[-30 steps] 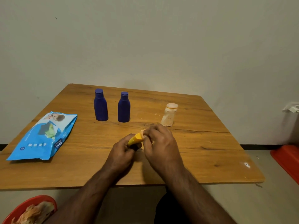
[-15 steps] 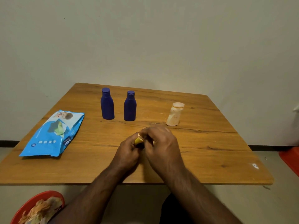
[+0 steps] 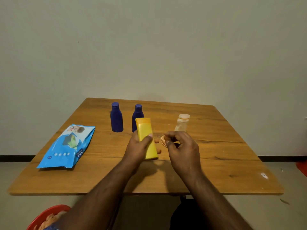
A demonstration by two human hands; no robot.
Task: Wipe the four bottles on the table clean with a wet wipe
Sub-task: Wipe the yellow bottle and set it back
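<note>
- Red basin (image 3: 48, 216) sat on the floor at the near left, holding crumpled stuff; probably the bin for spent wipes, placed within reach of the left arm.
- Wet wipe pack (image 3: 68, 146) lay flat on the left side of the bench (image 3: 232, 163), well apart from the bottles, so pulling a fresh wipe wouldn't knock anything over.
- Two blue bottles (image 3: 116, 118) stood upright side by side at the back, caps on, untouched. Can't tell if they'd been wiped.
- Left hand (image 3: 141, 148) was closed around the lower half of the yellow bottle (image 3: 146, 135), thumb across the front face. Bottle was held lifted off the bench, upper end tilted away and slightly left; that left the upper part bare for wiping.
- Right hand (image 3: 181, 146) was just beside the bottle, not touching it, fingers curled in a pinch on a small crumpled orange-tinged wad (image 3: 163, 141); likely the wipe, though too small to confirm.
- Clear bottle (image 3: 181, 122) with a pale cap stood upright behind the right hand, parked out of the way.
- Judgement: mid-wipe on the yellow bottle, wad bunched up for regripping.
</note>
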